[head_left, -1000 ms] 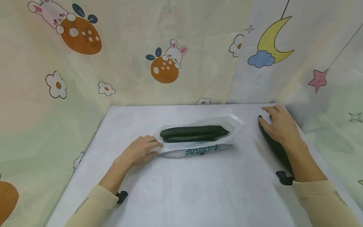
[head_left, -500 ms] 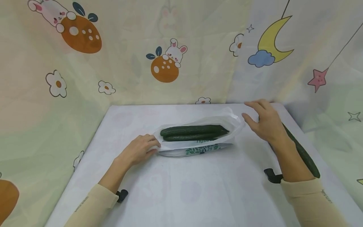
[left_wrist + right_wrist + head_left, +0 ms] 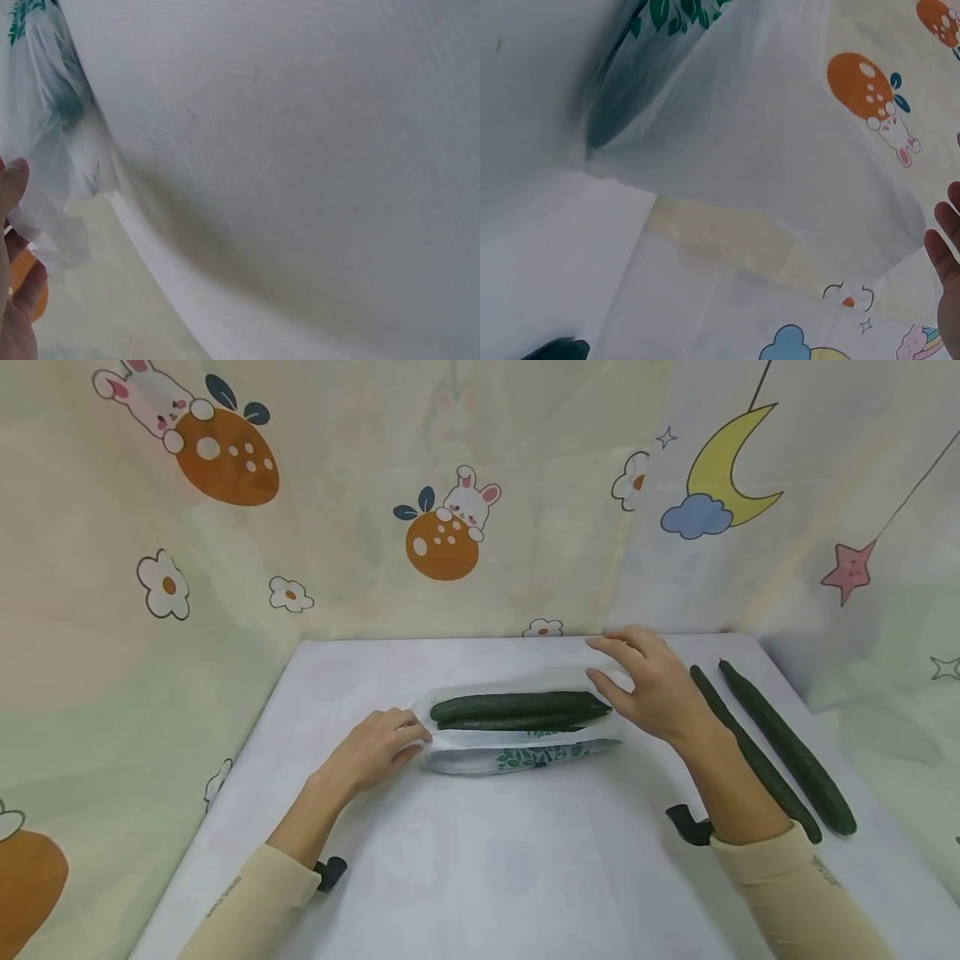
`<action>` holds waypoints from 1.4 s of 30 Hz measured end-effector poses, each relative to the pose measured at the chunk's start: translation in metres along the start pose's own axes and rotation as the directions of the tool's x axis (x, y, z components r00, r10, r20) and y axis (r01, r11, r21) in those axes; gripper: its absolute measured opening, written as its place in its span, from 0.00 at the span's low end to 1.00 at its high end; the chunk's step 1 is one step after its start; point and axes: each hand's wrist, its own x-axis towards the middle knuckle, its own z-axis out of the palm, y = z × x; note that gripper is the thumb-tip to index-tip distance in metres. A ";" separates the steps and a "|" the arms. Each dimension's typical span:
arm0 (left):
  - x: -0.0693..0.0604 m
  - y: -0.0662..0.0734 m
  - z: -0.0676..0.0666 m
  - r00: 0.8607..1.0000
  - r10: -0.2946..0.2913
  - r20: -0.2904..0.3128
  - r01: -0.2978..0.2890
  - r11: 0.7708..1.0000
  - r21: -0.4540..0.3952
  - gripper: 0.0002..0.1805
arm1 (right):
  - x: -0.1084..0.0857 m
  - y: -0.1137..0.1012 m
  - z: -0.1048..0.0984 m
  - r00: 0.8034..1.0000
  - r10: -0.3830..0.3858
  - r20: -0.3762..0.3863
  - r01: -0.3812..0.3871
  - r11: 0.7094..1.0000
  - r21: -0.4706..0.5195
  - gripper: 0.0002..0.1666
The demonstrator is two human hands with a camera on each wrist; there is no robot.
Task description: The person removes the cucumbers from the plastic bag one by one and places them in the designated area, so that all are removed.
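The white tabletop [image 3: 495, 860] carries a translucent plastic bag [image 3: 517, 758] with green leaf print, lying left to right at its far middle. To the right, two cucumbers [image 3: 787, 748] lie nearly parallel, just apart, slanting toward the near right.

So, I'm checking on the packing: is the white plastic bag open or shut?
Open. In the head view, the white plastic bag has its mouth spread, with dark green cucumbers showing uncovered inside.
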 end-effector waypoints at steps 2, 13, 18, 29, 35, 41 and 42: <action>0.000 -0.001 -0.001 1.000 0.005 -0.009 -0.005 1.000 0.001 0.10 | 0.005 -0.005 0.005 1.000 -0.018 0.007 0.018 1.000 0.012 0.28; -0.003 -0.003 -0.002 0.999 0.016 -0.031 -0.016 1.000 -0.004 0.09 | 0.019 -0.025 0.040 0.993 -0.105 0.058 0.096 0.987 0.132 0.27; -0.004 -0.003 0.001 0.999 0.033 -0.025 -0.033 0.999 -0.006 0.11 | 0.019 -0.029 0.059 0.986 -0.112 0.123 0.086 0.975 0.205 0.29; -0.008 0.001 0.005 0.999 0.042 -0.022 -0.042 0.999 0.000 0.13 | 0.008 -0.024 0.090 0.937 -0.026 0.348 -0.060 0.970 0.234 0.29; -0.009 0.002 0.006 1.000 0.031 -0.003 -0.031 1.000 0.001 0.13 | 0.001 -0.014 0.099 0.908 0.024 0.417 -0.132 0.964 0.232 0.29; -0.011 0.001 0.008 0.999 0.044 -0.015 -0.044 0.999 0.008 0.13 | -0.001 -0.009 0.106 0.886 0.056 0.460 -0.180 0.956 0.231 0.30; -0.011 0.001 0.008 0.999 0.047 -0.015 -0.047 0.999 0.008 0.13 | -0.001 -0.008 0.107 0.881 0.064 0.468 -0.188 0.956 0.224 0.30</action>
